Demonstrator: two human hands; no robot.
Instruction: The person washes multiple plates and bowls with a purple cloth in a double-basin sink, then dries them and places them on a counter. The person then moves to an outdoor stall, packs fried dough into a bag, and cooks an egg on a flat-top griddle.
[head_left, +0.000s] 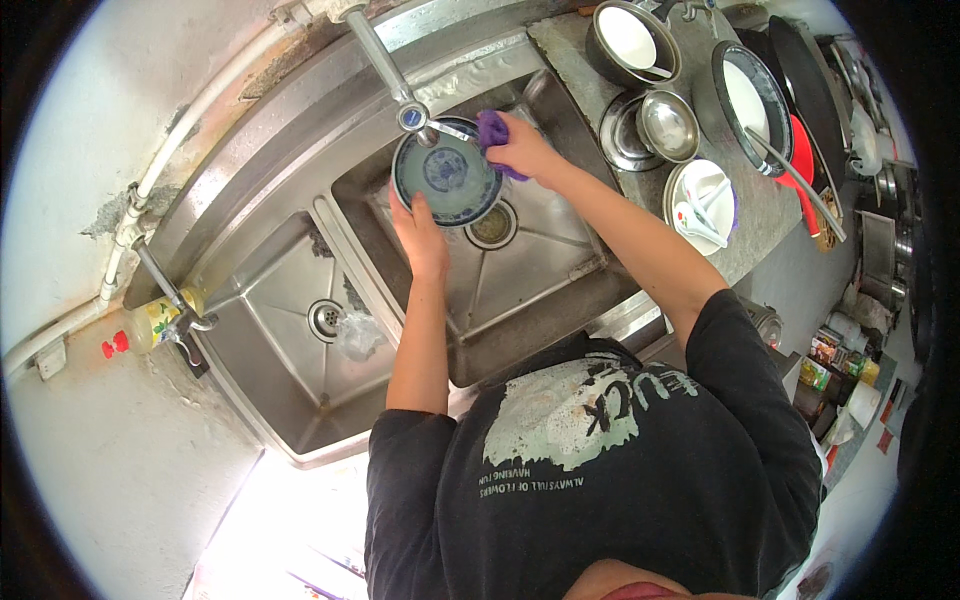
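A blue-and-white patterned bowl (465, 191) is over the right basin of the steel double sink (517, 292). My left hand (422, 238) grips its near left rim, thumb over the edge. Cloudy liquid seems to lie in the bowl. Bunched in my right hand (525, 150) is a purple cloth (493, 131), at the bowl's right rim. The tap's lever (452, 132) ends right by the cloth; whether they touch I cannot tell. Above the bowl hangs the metal tap (414, 118), hiding part of its far rim. Below the bowl, the drain (493, 225) is partly covered.
Right on the counter stand a pot with a white bowl (626, 37), a steel bowl (667, 126), stacked white plates with spoons (705, 199) and a large pot (720, 112). A clear plastic bag (358, 335) lies in the left basin. A yellow-labelled bottle (154, 322) sits by the left tap.
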